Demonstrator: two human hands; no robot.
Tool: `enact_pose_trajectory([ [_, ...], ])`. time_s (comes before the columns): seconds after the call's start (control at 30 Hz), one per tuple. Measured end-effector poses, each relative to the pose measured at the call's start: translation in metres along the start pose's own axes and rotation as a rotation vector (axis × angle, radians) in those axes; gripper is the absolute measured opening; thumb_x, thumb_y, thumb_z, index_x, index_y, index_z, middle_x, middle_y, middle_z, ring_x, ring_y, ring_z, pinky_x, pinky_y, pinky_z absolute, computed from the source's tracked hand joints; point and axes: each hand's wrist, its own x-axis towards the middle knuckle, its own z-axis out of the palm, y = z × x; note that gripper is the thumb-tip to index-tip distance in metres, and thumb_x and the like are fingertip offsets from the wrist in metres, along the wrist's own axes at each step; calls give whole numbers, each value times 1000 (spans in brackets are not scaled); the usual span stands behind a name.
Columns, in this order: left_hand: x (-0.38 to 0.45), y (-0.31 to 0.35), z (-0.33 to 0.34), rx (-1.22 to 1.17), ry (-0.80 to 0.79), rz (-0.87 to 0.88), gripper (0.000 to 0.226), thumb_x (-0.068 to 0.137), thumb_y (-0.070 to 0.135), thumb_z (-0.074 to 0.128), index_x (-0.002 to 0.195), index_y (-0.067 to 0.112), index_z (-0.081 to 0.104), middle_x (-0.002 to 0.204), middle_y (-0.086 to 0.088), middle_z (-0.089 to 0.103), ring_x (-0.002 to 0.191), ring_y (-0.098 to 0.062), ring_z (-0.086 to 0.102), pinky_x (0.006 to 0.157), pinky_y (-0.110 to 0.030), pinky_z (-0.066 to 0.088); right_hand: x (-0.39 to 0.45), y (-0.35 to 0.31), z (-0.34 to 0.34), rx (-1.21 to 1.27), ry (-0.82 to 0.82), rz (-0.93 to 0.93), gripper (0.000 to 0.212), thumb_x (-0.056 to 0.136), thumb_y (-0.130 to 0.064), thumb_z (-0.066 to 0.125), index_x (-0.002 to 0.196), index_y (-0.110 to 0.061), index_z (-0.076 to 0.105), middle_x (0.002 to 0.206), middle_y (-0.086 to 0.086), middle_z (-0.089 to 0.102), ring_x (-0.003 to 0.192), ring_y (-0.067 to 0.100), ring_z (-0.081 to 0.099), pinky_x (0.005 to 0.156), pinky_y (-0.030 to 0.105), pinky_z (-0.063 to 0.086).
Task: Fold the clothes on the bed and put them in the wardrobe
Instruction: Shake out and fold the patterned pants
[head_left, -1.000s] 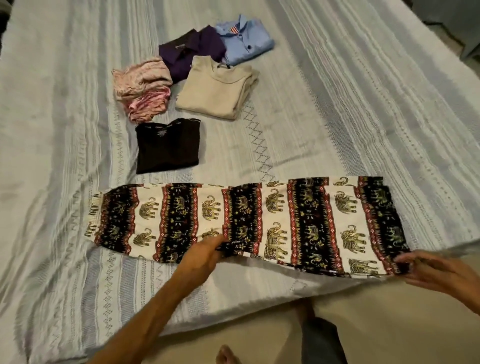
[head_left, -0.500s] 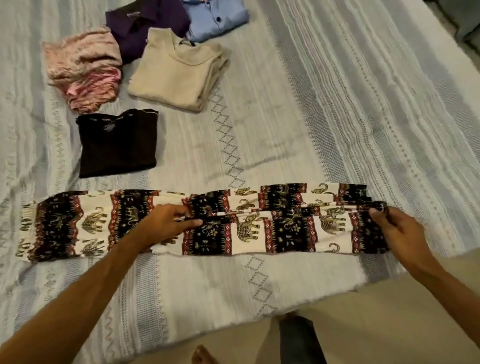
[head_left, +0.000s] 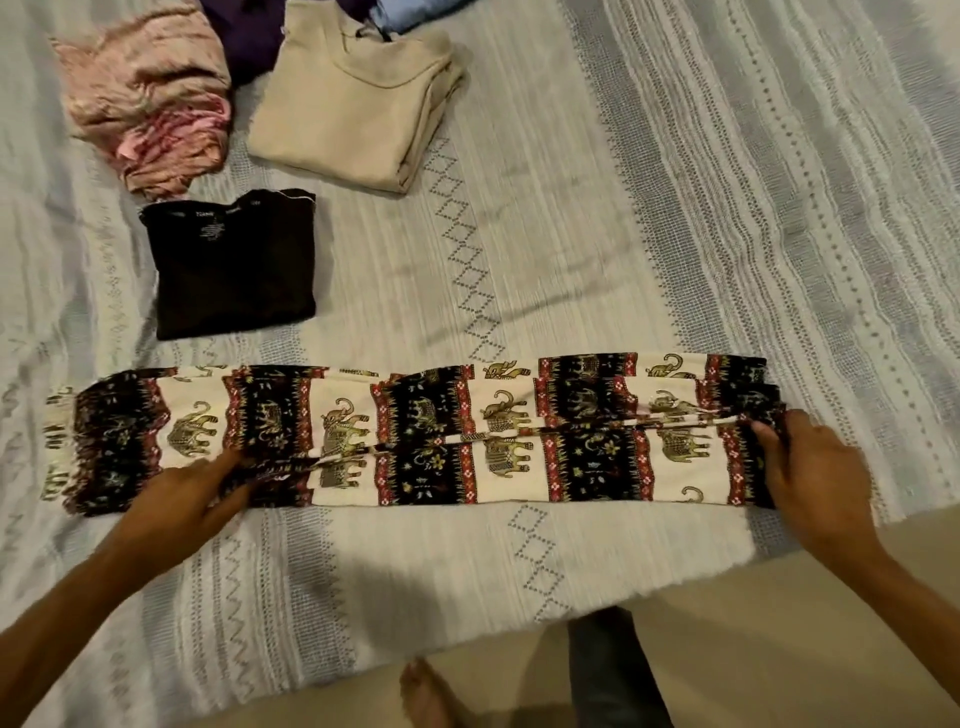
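Pale grey woven bedspread (head_left: 675, 218) with zigzag stitching covers the bed, where a person stands at its near edge, folding elephant-print trousers (head_left: 415, 436) laid flat in a long strip across the near part of the cover. At the strip's right end, the right hand (head_left: 810, 467) pinches the doubled fabric edge between thumb and curled fingers; toward the left end, the left hand (head_left: 192, 493) lies on the cloth with fingers extended, pressing it down, though motion blur makes it hard to tell whether the fingertips also nip a fold. Beyond the trousers sit 4 folded pieces in clear sight: a black top (head_left: 234, 265), a beige sweater (head_left: 353, 98), a pink crumpled-looking garment (head_left: 150, 93) and a purple shirt (head_left: 249, 36), with a sliver of blue shirt (head_left: 415, 8) at the top edge. Judging from the loose seam line running down the middle, the lengthwise fold is only just set, so the thin fabric could slide or spring open if either hand lets go early, and the right end lies close enough to the mattress edge to slip off toward the floor. No wardrobe is in view.
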Motion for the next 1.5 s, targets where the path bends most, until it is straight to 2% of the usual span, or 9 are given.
enact_pose_trajectory([
  [0.17, -13, -19, -8, -334, 36, -213, 85, 83, 91, 38, 85, 13, 72, 65, 3, 67, 60, -7, 65, 61, -20, 51, -14, 13, -1, -184, -84, 95, 24, 103, -34, 38, 90, -14, 40, 64, 12, 51, 55, 30, 49, 65, 48, 46],
  [0.3, -15, -24, -16, -112, 85, -266, 81, 87, 91, 27, 97, 25, 74, 76, 6, 71, 67, -15, 67, 64, -39, 56, -18, 24, -1, -159, -79, 81, 27, 101, -37, 36, 100, -12, 46, 78, 15, 51, 62, 35, 51, 60, 51, 53],
  [0.43, -12, 44, -9, -77, 417, -296, 48, 109, 55, 35, 126, 16, 57, 124, -13, 61, 114, -29, 54, 96, -53, 45, -21, 0, -7, 122, 40, 374, 80, 95, -81, 31, 99, -6, 59, 92, 26, 65, 78, 43, 63, 75, 53, 57],
  [0.6, 10, 193, 33, 32, 292, 185, 58, 108, 50, 32, 162, 28, 25, 173, -9, 12, 159, -30, 12, 127, -52, 14, -23, -57, -26, 229, -41, 646, 84, 89, -66, 66, 122, 11, 49, 119, 40, 61, 109, 56, 61, 92, 60, 49],
  [0.77, 61, 260, 77, 7, 263, 13, 66, 111, 53, 23, 167, 24, 5, 175, -2, -8, 161, -23, -7, 129, -54, 10, -14, -41, -30, 188, -143, 481, 97, 71, -93, 37, 82, -1, 67, 68, 18, 65, 67, 34, 61, 63, 40, 44],
  [1.03, 53, 204, 66, 147, 146, 60, 72, 109, 60, 25, 167, 24, 2, 175, -1, -8, 161, -22, -8, 128, -54, 12, 1, -75, -90, 320, -60, 235, 61, 93, -74, 53, 94, -14, 67, 71, 6, 70, 67, 31, 70, 58, 44, 55],
  [1.17, 27, 130, 46, 170, 116, 14, 77, 106, 65, 31, 167, 27, 5, 175, -2, -5, 161, -24, -5, 128, -55, 15, -7, -175, -106, 285, -38, 77, 50, 99, -68, 51, 98, -20, 67, 71, 1, 72, 61, 19, 69, 55, 45, 55],
  [1.33, -2, 21, 33, 169, 116, -28, 79, 104, 71, 30, 167, 28, 6, 175, -1, -4, 161, -24, -5, 128, -54, 14, -46, -376, -46, 337, -127, -153, 16, 101, -30, 65, 102, -15, 68, 70, -6, 64, 59, 9, 59, 54, 9, 40],
  [1.5, -9, -83, 19, 132, 158, 14, 78, 103, 73, 18, 167, 30, 8, 175, 1, 1, 161, -23, -4, 130, -51, 7, -91, -574, 72, 335, -240, -224, 20, 102, -31, 60, 113, -15, 63, 86, 8, 70, 74, 25, 66, 65, 31, 49],
])
